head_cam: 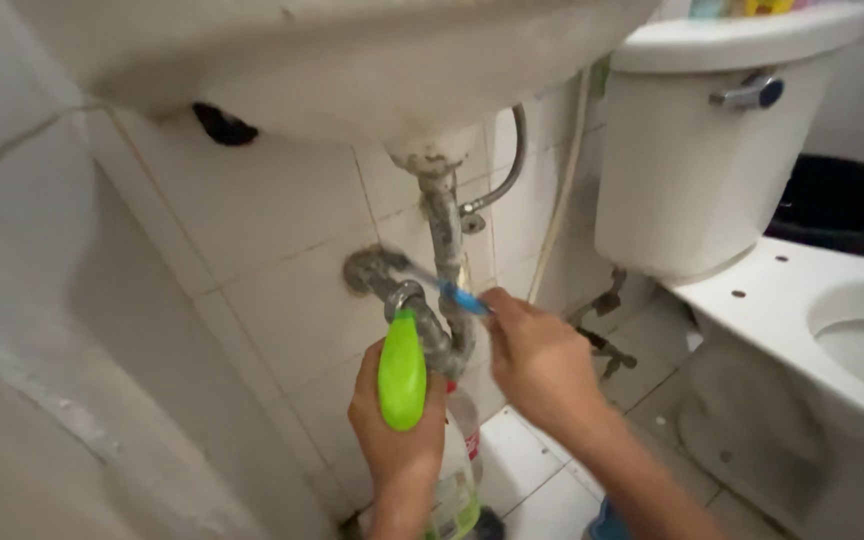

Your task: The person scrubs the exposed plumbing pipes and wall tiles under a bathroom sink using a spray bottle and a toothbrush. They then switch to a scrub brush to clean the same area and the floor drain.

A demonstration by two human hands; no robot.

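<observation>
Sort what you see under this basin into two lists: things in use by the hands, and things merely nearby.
In use:
left hand gripping the spray bottle
right hand holding the toothbrush against the drain pipe

Merely nearby:
toilet tank
toilet bowl
hose
black bin

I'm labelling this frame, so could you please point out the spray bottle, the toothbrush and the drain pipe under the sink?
Spray bottle (pixel 402 372), head view, green trigger top.
Toothbrush (pixel 464 297), head view, blue handle.
Drain pipe (pixel 444 240), head view, vertical section.
</observation>
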